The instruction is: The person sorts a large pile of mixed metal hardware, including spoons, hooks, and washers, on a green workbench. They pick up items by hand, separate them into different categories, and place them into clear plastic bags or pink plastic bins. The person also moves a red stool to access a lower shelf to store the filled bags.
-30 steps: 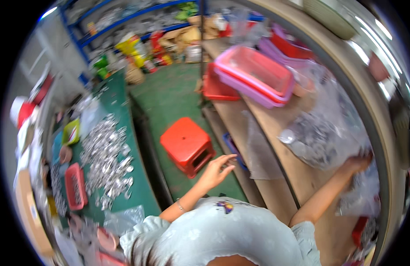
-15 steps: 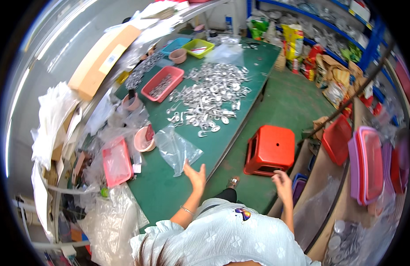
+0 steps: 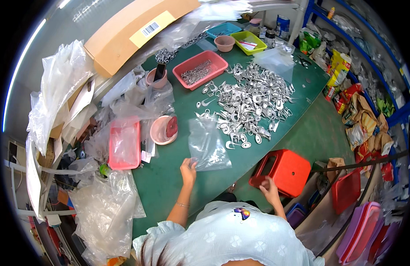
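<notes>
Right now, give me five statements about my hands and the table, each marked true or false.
1. The heap of silvery parts lies on the green table. True.
2. Your right hand is in that heap. False: it is apart from it, seen against the red stool.
3. Your left hand is at the near edge of the clear bag. True.
4. The yellow-green tray is nearer you than the clear bag. False: it is farther away.
5. The pink tray beside the heap holds small silvery pieces. True.
</notes>
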Demonstrator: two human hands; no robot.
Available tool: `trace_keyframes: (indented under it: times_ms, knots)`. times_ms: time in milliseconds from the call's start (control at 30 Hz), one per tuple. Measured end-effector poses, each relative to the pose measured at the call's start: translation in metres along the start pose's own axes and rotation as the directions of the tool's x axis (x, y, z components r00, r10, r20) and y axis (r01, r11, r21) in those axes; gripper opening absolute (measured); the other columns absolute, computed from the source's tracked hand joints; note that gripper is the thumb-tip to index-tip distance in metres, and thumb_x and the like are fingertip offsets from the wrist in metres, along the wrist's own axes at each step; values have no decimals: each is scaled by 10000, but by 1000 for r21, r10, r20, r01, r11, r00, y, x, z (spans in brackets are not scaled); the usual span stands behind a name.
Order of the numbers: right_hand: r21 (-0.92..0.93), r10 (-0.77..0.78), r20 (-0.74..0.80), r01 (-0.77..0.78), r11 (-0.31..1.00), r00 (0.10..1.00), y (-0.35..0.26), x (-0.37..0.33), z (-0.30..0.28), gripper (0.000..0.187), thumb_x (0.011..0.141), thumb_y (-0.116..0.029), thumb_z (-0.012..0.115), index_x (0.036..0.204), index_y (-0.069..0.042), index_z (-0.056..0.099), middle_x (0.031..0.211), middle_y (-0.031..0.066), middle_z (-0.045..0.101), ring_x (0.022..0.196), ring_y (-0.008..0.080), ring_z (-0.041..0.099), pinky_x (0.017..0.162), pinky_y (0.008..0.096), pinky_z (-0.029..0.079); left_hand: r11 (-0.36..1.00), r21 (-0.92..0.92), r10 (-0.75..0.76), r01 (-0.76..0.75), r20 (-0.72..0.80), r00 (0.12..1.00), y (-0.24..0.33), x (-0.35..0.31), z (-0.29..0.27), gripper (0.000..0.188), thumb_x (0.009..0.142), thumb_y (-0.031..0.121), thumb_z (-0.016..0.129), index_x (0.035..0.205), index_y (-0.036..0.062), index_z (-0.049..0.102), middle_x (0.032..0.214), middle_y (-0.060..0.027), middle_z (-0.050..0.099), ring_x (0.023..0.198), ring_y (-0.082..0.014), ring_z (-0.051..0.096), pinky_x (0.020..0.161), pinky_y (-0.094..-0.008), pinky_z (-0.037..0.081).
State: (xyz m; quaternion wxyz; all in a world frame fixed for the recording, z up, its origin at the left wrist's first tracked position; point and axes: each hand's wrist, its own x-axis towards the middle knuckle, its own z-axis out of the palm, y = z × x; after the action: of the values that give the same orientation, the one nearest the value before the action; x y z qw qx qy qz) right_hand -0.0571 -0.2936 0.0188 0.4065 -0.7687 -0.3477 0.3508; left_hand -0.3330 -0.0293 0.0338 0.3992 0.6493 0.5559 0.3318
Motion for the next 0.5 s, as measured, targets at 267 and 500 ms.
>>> trace_keyframes:
  times_ms: [267,500]
  knots:
    - [-526,-647,178,628,574,741,-212,96,8,860,658,-220,775,1346,-23,299,1290,173,426,1206,346,399,990,401,321,933,113,300,-341,278,913,55,16,-49,220,685,-63,600,887,9,648,750,-112,538,749,-265,525,733,-337,394]
    - [-76,-288,421,350,934,860,-158,118,33,583,716,-415,700,1108,-14,543,979,178,617,926,354,559,853,409,403,968,59,227,-244,209,951,69,23,-55,220,673,-97,594,875,-17,634,718,-142,509,664,-278,514,631,-327,426]
